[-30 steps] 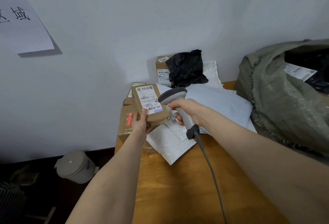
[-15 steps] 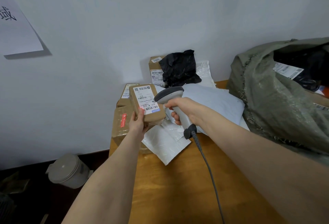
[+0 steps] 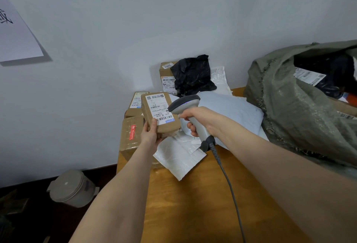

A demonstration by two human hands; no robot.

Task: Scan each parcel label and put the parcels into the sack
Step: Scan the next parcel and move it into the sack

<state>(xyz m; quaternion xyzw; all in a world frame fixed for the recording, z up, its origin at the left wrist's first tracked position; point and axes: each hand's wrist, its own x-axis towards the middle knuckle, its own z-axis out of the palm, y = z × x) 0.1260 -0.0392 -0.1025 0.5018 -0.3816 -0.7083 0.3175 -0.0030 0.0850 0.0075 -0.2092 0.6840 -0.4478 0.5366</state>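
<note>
Cardboard parcel [image 3: 161,116]: I hold it raised above the left end of the wooden table [image 3: 193,213], tilted, with its white label [image 3: 158,107] facing up toward me.

1. Far left, a paper sheet [image 3: 17,35] with black characters hangs on the wall. Below it, a lidded beige bin [image 3: 72,188] stands on the floor.
2. A taped cardboard box [image 3: 131,136] with a red sticker sits at the table's left edge, just beside my left hand.
3. My left hand [image 3: 150,136] grips the parcel's near lower corner, with the thumb on the upper face at the label's corner and the fingers curled underneath.
4. My right hand [image 3: 199,119] is wrapped round the handle of the grey barcode scanner [image 3: 183,104]. The scanner head sits just beside the label's right edge, and I cannot tell whether they touch. Its cable [image 3: 229,188] runs down across the table toward me.
5. Below both hands lies a white poly mailer [image 3: 179,157]. A larger pale mailer [image 3: 231,111] lies to its right.
6. Behind these, a labelled box [image 3: 167,77] stands against the wall with a black plastic bag [image 3: 193,74] leaning on it.
7. Far right, the green woven sack [image 3: 299,111] rests on the table with its mouth open and labelled parcels inside, well apart from the held parcel.
</note>
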